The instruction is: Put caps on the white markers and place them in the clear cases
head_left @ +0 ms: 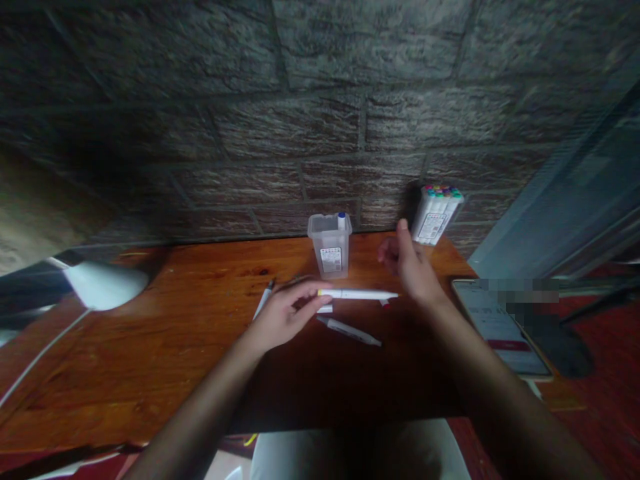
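Observation:
Between the thumb and fingers of my left hand is a white marker with a yellow end, pointing right above the table. My right hand is just beyond its tip, thumb raised and fingers loosely bent, with nothing visible in it. Behind the marker stands a clear plastic marker case with a label and one blue-ended marker inside. A grey-white marker lies in front of my left hand. Another marker lies partly hidden behind that hand, and a red-ended marker shows under the held one.
A full case of coloured markers stands against the brick wall at the right. A tablet lies on the wooden table's right side. At the left is a white lamp with its cord.

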A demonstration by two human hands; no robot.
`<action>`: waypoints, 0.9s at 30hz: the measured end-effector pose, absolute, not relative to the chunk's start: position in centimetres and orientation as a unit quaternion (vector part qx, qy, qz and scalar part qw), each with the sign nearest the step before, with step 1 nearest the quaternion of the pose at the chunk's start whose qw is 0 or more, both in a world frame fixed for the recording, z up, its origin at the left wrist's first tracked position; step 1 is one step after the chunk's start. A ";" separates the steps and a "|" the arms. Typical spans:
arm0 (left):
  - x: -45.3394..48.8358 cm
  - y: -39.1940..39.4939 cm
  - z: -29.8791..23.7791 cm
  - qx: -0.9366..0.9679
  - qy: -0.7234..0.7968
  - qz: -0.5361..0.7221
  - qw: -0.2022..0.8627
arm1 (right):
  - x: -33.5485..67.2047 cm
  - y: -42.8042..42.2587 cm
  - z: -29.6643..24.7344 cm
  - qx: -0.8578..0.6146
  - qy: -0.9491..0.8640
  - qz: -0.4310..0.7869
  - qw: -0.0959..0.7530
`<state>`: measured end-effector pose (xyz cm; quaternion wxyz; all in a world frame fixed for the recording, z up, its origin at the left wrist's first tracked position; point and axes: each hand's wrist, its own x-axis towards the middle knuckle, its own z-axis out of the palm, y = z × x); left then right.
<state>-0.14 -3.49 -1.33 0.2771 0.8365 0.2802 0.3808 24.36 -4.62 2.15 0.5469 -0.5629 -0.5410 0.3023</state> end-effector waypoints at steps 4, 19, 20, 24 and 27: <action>-0.7 -3.1 -1.3 0.821 0.304 0.386 0.291 | 26.6 -3.8 2.1 -0.575 -0.476 0.296 0.596; -1.9 -2.1 -0.8 0.800 0.341 0.433 0.238 | 35.6 -14.0 3.1 -0.681 -0.568 0.052 0.460; -1.9 -2.0 -0.7 0.799 0.339 0.437 0.235 | 38.0 -15.9 2.4 -0.710 -0.564 0.050 0.419; -2.0 -2.0 -0.5 0.791 0.336 0.454 0.237 | 44.0 -19.4 -0.4 -0.726 -0.620 0.094 0.282; -1.9 -2.0 -0.7 0.784 0.344 0.462 0.232 | 44.5 -18.6 -1.0 -0.717 -0.644 0.106 0.245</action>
